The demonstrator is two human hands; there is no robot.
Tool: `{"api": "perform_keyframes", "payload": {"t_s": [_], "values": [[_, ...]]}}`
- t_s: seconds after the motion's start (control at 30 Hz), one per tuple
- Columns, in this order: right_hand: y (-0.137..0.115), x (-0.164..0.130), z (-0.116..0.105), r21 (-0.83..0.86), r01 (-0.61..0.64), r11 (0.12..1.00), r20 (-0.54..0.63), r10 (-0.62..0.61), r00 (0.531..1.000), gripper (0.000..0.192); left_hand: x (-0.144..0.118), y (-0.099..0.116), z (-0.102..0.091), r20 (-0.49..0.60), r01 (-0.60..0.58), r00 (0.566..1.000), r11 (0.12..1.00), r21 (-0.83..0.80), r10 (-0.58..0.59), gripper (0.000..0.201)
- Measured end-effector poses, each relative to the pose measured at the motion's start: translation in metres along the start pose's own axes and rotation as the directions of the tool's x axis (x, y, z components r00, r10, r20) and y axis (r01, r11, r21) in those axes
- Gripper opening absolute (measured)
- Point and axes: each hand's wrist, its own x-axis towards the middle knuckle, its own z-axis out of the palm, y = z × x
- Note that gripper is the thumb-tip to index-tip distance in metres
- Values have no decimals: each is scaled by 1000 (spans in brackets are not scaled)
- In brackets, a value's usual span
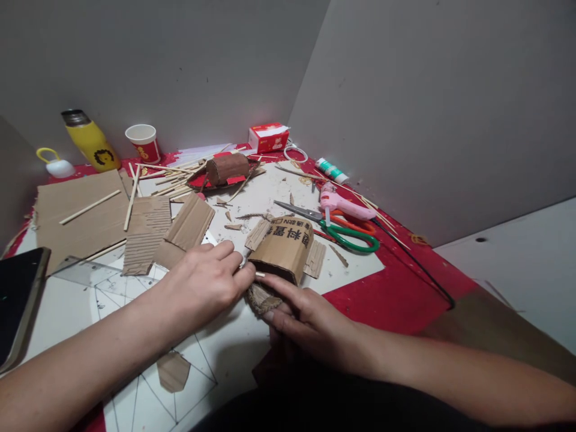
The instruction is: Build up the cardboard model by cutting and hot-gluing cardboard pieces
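Your left hand (209,276) meets the arched cardboard model (288,246) in your right hand (321,321)

At the near left, a dark-screened device (20,312) lies cut off by the edge of view. Beyond it, along the far wall, you have a white round lid (60,168) with a yellow loop, a yellow bottle (90,141) with a dark cap and a red-and-white paper cup (144,151). Nearer, a flat cardboard sheet (85,186) carries a loose wooden stick (90,207), and a clear ruler (83,277) lies across its near edge. Next come a ribbed cardboard piece (147,228) and, near you, a small angular cardboard cutout (173,371) on paper with drawn lines.

Your left hand has its fingers bunched narrow at the model's left near side; you cannot tell what, if anything, they pinch. Far beyond sits a small model boat (227,170) with a brown rounded cover, then a red tissue box (269,141).

The arched cardboard model is at the near centre, printed characters on its top. Your right hand holds it from the near right, index finger along its open end and thumb below. Farther right lie green-handled scissors (351,237) and a pink glue gun (348,203).
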Motion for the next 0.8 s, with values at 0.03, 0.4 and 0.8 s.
{"api": "perform_keyframes", "payload": {"t_s": [0.03,0.4,0.8], "values": [[0,0,0,6,-10,1000,4,10,1000,61,0,1,-1,-4,-12,1000,1000,22,12,9],[-3,-2,0,146,-126,981,17,125,992,60,3,0,-21,-132,-48,988,979,197,75,22],[4,-11,-4,-35,-53,998,93,56,994,72,-44,-86,-58,23,656,669,605,451,-743,39]]}}
